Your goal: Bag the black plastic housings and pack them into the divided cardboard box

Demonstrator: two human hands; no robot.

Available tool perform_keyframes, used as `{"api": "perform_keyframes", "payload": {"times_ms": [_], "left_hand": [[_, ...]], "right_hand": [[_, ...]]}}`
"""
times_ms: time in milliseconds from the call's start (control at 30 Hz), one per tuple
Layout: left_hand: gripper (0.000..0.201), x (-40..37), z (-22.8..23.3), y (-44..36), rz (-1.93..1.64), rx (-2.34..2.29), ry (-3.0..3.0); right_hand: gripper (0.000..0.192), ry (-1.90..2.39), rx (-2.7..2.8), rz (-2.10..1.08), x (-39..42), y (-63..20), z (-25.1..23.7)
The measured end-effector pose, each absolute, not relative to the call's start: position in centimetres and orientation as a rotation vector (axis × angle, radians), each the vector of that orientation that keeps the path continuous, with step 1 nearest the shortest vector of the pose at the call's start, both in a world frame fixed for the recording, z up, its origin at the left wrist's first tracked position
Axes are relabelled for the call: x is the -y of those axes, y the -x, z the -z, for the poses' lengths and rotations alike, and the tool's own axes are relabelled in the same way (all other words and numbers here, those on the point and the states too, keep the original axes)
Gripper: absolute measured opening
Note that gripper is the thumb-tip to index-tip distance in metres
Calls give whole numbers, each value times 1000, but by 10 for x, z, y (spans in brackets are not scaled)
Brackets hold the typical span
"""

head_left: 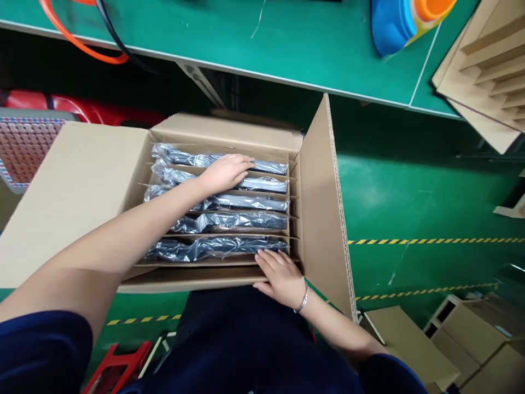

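Note:
An open cardboard box point(315, 219) stands in front of me, split by cardboard dividers into several slots. Each slot holds a flat dark item wrapped in a crinkled plastic bag point(229, 221). My left hand point(225, 171) reaches over the box and lies flat on the bagged items in the far slots, fingers slightly spread. My right hand point(281, 276), with a silver bracelet on the wrist, rests on the box's near edge, its fingers touching the end of the nearest bagged item point(213, 247).
A green workbench point(287, 44) runs across the top, with orange and black cables point(82, 38) and a blue-and-orange object point(406, 22). Cardboard divider inserts point(484, 71) lie at the upper right. More boxes point(451, 339) stand lower right. A red stool point(118, 364) is lower left.

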State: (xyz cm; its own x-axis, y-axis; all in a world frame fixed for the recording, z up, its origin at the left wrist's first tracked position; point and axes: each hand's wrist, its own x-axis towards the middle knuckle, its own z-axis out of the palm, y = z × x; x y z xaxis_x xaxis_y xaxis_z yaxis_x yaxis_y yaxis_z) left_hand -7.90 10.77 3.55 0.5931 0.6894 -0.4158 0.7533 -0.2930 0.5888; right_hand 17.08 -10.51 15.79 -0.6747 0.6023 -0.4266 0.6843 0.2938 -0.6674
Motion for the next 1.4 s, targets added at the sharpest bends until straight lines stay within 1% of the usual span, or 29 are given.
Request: {"api": "perform_keyframes", "payload": {"times_ms": [100,167,267,367,467,700,1100,1267,1400], "left_hand": [[46,-133,-19,55,196,-1098,-2055],[46,-145,-9,40,333,-1076,-2049],[48,-156,1,25,542,-1025,-1985],[54,-163,7,22,611,-974,-1928],[58,-169,8,25,600,-926,-1932],[52,-183,8,36,402,-877,-1827],[52,-183,13,38,403,-900,-1841],[55,-163,-3,44,325,-1024,-1911],[44,-131,-22,52,242,-841,-2089]], "right_hand": [[62,-1232,-2475,1355,111,-172,-156],[60,-1237,-2488,1364,114,-173,-154],[60,-1218,-2467,1397,116,-173,-151],[61,-1179,-2421,1447,114,-173,-151],[59,-1179,-2409,1458,111,-173,-153],[55,-1214,-2448,1446,110,-173,-154],[56,-1180,-2414,1484,109,-173,-154],[58,-1165,-2375,1493,109,-173,-154],[59,-1158,-2378,1472,110,-173,-154]]}}
